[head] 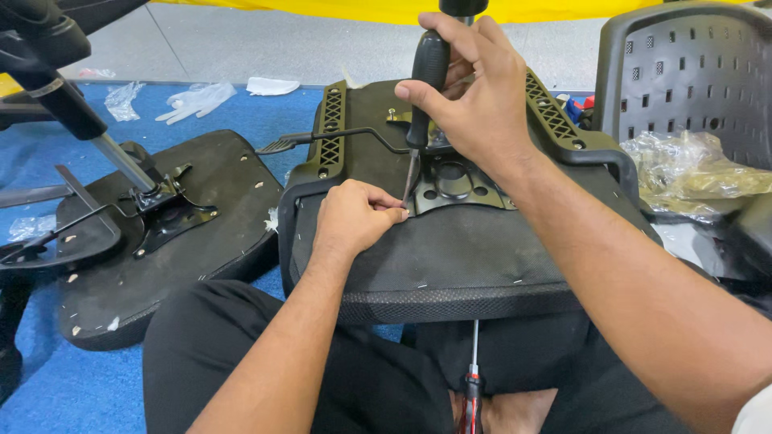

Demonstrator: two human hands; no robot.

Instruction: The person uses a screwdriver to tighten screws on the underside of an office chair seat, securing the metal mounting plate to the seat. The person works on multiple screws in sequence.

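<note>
Right hand (474, 88) clamps the black-handled screwdriver (425, 88) upright, tip down at the mounting plate (454, 183) on the upturned seat (450, 257) across the lap, while left hand (354, 215) pinches what's probably a screw, steadying it.

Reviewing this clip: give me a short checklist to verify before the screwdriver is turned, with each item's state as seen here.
1. Right hand gripping the screwdriver: ok.
2. Tip on the metal plate near its edge: ok.
3. Left hand pinching beside the tip: ok; whether it holds a screw, cannot tell.
4. Seat resting steady on the lap: ok.
5. Spare red screwdriver lying loose between the legs: not ok.
</note>
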